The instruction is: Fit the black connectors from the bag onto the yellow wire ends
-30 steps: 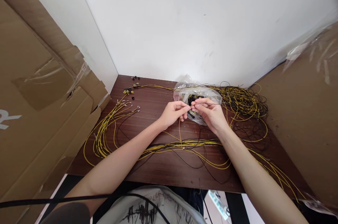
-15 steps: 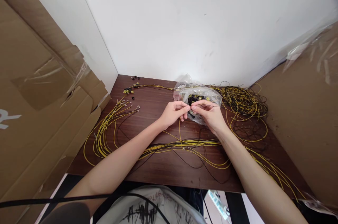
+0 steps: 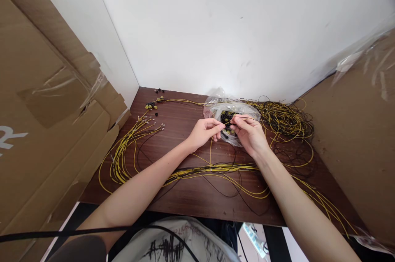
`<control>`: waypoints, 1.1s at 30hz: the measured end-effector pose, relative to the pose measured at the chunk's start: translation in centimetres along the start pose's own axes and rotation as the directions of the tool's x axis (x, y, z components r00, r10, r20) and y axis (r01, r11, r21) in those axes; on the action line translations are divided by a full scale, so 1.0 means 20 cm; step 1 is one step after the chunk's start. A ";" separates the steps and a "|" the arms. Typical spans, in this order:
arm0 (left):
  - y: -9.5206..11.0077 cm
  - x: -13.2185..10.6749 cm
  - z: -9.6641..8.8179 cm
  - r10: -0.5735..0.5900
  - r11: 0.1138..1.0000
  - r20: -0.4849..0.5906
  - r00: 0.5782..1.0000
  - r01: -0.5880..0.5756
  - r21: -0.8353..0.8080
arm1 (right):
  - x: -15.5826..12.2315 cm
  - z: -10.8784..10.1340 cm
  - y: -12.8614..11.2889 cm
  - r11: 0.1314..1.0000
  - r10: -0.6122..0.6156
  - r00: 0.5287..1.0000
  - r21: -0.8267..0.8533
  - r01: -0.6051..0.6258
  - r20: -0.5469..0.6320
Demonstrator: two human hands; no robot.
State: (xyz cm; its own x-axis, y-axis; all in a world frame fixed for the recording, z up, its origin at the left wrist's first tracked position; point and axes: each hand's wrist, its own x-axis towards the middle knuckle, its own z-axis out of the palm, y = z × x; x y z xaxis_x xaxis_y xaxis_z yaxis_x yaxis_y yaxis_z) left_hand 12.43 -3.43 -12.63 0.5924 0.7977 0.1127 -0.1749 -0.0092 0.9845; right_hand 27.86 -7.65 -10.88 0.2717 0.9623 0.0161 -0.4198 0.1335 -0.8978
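Note:
My left hand (image 3: 207,132) pinches a thin yellow wire (image 3: 211,153), part of which hangs down below the fingers. A short stretch of yellow wire shows between the two hands. To its right, my right hand (image 3: 249,132) is closed in a pinch on a thin wire that runs back past the fingers; where it touches the fingertips is too small to make out fully. Both hands are held over the front of a clear plastic bag (image 3: 216,98) with small black and yellow parts (image 3: 227,116) in it.
A tangled heap of yellow and black wires (image 3: 285,119) lies at the right. Wires with small pale ends (image 3: 120,167) curve at the left, and a long bundle (image 3: 222,167) crosses the front. Loose black and yellow parts (image 3: 151,106) lie back left. Cardboard (image 3: 61,101) flanks the table.
My right hand has moved a little to the right, away from my left hand. A gap with yellow wire in it now shows between them. My left hand has hardly moved.

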 end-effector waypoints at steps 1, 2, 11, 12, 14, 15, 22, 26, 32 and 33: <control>0.00 0.00 0.00 0.002 1.000 0.002 1.000 -0.002 -0.013 | 0.00 0.00 0.00 1.000 -0.002 1.000 0.012 0.002 0.013; 0.00 0.00 0.00 0.002 1.000 0.005 1.000 -0.002 -0.024 | 0.00 0.00 -0.01 1.000 -0.005 1.000 0.023 0.004 0.024; 0.00 -0.01 0.00 -0.003 0.999 0.002 1.000 0.003 -0.034 | 0.03 -0.03 -0.04 0.969 -0.008 1.000 0.247 0.007 0.000; 0.00 -0.01 0.00 -0.002 0.999 0.000 1.000 0.002 -0.032 | 0.03 -0.03 -0.04 0.973 -0.012 1.000 0.232 0.013 -0.007; 0.00 -0.01 0.00 -0.002 1.000 -0.002 1.000 0.002 -0.027 | 0.03 -0.03 -0.03 0.986 -0.028 0.999 0.161 0.031 -0.021; 0.00 -0.01 0.00 -0.002 1.000 -0.001 1.000 0.002 -0.024 | 0.03 -0.03 -0.03 0.993 -0.042 0.999 0.113 0.044 -0.025; 0.00 0.00 0.00 0.002 1.000 -0.002 1.000 -0.002 -0.020 | 0.00 -0.02 0.01 0.961 -0.087 0.995 -0.260 0.097 0.049; 0.00 0.00 0.00 0.000 1.000 -0.007 1.000 0.000 -0.023 | 0.00 -0.03 0.02 0.959 -0.043 0.996 -0.276 0.064 0.080; -0.01 0.00 0.00 0.001 1.000 -0.005 1.000 -0.001 -0.022 | 0.00 -0.03 0.01 0.965 0.013 0.994 -0.263 0.017 0.112; -0.01 0.00 0.00 0.002 1.000 -0.003 1.000 -0.002 -0.019 | 0.00 -0.03 0.01 0.966 0.006 0.994 -0.258 0.022 0.107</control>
State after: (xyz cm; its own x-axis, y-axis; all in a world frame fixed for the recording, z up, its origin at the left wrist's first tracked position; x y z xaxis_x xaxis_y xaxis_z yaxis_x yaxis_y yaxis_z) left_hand 12.36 -3.42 -12.76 0.5894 0.7997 0.1144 -0.1913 0.0005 0.9815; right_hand 28.30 -7.71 -11.38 0.1752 0.9829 0.0576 -0.1756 0.0888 -0.9804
